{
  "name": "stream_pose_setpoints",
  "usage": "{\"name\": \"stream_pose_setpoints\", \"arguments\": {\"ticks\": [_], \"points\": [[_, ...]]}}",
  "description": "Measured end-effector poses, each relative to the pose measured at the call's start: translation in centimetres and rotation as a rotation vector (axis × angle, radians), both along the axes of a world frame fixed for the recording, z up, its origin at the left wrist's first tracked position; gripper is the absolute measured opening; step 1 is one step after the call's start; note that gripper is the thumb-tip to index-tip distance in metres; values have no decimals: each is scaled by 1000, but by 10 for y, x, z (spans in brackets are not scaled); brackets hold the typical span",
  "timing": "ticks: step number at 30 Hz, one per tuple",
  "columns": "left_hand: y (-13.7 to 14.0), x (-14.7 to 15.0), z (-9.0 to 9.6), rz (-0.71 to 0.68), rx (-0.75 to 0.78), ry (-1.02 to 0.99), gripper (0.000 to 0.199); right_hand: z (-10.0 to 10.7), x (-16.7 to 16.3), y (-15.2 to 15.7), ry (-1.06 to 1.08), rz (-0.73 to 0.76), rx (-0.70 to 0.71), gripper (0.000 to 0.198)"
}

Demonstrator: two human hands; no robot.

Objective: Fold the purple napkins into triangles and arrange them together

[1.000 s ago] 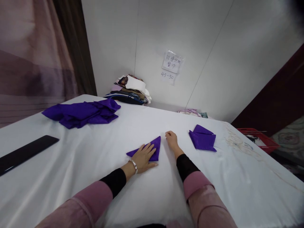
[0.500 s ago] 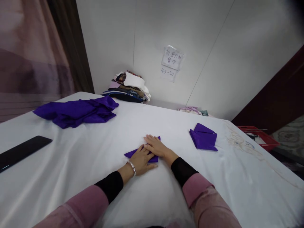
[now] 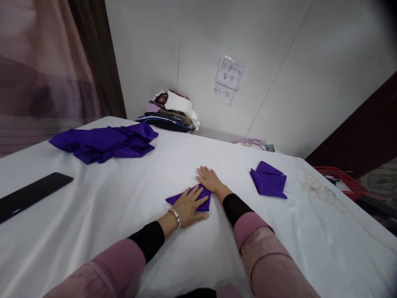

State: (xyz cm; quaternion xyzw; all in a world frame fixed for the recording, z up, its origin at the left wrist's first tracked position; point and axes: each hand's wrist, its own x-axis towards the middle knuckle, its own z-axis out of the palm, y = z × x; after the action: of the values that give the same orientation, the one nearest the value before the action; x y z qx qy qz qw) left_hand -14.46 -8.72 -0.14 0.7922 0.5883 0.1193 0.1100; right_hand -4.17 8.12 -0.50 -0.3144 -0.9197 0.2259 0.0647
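A purple cloth napkin, folded into a small pointed shape, lies flat on the white tablecloth in front of me. Across its middle my left hand rests palm down, fingers spread and open, a silver bracelet at the wrist. My right hand is on the napkin's far right corner, fingers stretched out over its edge. Parts of the napkin are hidden beneath both hands. Off to the right sits another folded purple napkin with a raised point.
Loose purple cloths lie in a heap at the back left. A dark flat object is at the left. Folded fabrics are stacked by the wall, below a handwritten sign. A red basket stands beyond the right edge.
My right hand has slid away from my left hand, up and right to the napkin's far corner, uncovering more of the napkin. My left hand stays on it. The view has shifted slightly.
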Motion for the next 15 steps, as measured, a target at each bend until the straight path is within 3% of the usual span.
{"name": "stream_pose_setpoints", "arguments": {"ticks": [4, 8, 11, 15], "points": [[0, 0, 1, 2, 3, -4, 74, 10, 1, 17, 202, -210, -109, 55], [0, 1, 4, 15, -13, 0, 71, 24, 25, 18, 318, -302, -75, 53], [2, 1, 4, 44, -20, -8, 69, 21, 51, 2, 327, -208, -38, 49], [7, 1, 2, 63, -22, -78, 63, 3, 71, -28, 305, 93, 69, 57]]}}
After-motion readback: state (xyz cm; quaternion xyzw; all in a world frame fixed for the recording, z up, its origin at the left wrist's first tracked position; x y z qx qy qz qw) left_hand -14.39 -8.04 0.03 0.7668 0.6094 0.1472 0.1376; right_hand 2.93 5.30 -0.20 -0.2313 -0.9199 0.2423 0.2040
